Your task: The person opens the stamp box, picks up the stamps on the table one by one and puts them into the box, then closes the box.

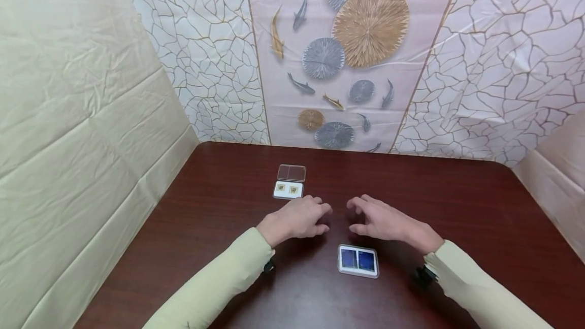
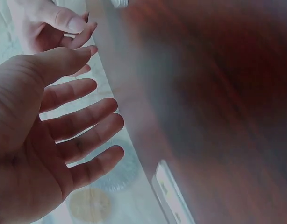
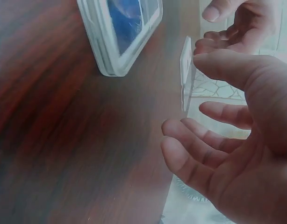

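Observation:
Both hands hover over the dark table with nothing in them, palms roughly facing each other. The left hand (image 1: 299, 219) has loosely bent, spread fingers, and the left wrist view shows its bare palm. Across a small gap is the right hand (image 1: 381, 219), its fingers relaxed and thumb apart. Nearer the body lies a flat clear case (image 1: 358, 261) with two dark blue panels in a white insert; neither hand touches it. Beyond the left hand sits an opened clear case (image 1: 288, 190) holding two small gold-coloured pieces on white, its transparent lid (image 1: 291, 173) folded back.
The reddish-brown wooden table (image 1: 434, 182) reaches back to a patterned cloth (image 1: 219, 65) with fish and round leaf shapes. A plain cream cloth (image 1: 82, 116) hangs along the left side. Dark wrist devices (image 1: 425, 275) show at the sleeves.

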`<move>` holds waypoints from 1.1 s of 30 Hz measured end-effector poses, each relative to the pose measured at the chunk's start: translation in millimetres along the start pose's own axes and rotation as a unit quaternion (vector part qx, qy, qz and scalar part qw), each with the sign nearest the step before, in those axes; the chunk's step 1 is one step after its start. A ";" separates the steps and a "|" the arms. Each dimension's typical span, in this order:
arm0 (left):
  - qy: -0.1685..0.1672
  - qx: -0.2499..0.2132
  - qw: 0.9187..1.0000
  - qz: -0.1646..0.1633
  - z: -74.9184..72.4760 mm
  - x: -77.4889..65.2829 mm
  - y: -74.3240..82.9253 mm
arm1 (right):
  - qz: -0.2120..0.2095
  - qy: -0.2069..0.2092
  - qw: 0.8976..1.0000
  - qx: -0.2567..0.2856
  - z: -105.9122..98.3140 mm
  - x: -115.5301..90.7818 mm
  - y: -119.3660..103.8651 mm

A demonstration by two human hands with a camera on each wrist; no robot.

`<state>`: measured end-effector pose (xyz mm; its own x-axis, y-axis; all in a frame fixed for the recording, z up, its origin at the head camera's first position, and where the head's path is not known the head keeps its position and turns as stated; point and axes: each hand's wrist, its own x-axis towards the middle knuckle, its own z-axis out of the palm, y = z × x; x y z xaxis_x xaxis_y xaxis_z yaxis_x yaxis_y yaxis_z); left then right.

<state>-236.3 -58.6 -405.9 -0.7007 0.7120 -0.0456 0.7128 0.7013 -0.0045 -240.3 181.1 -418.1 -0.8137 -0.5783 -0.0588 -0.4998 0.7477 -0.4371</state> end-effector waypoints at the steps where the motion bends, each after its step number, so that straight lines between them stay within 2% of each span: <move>1: 0.000 -0.002 1.000 -0.003 -1.1 0.7 -3.0 | 0.000 0.003 1.000 0.000 0.4 3.3 0.8; 9: -0.006 -0.027 0.999 -0.036 -5.7 6.7 -24.7 | 0.012 0.008 1.000 0.009 4.7 26.8 5.6; 18: -0.016 -0.046 0.997 -0.059 -9.2 14.7 -48.4 | 0.017 0.010 1.000 0.023 5.8 51.6 -0.9; 23: -0.028 -0.061 0.994 -0.089 -11.7 20.2 -62.6 | 0.025 0.009 0.999 0.024 6.4 66.4 -3.8; 33: -0.034 -0.096 0.987 -0.124 -12.7 31.9 -84.0 | 0.021 0.004 1.000 0.014 11.9 96.7 -11.9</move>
<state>-318.9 -94.3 -394.3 -0.8452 0.5173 -0.1343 0.4955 0.8526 0.1659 -309.5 112.4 -429.3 -0.8358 -0.5444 -0.0709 -0.4570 0.7615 -0.4596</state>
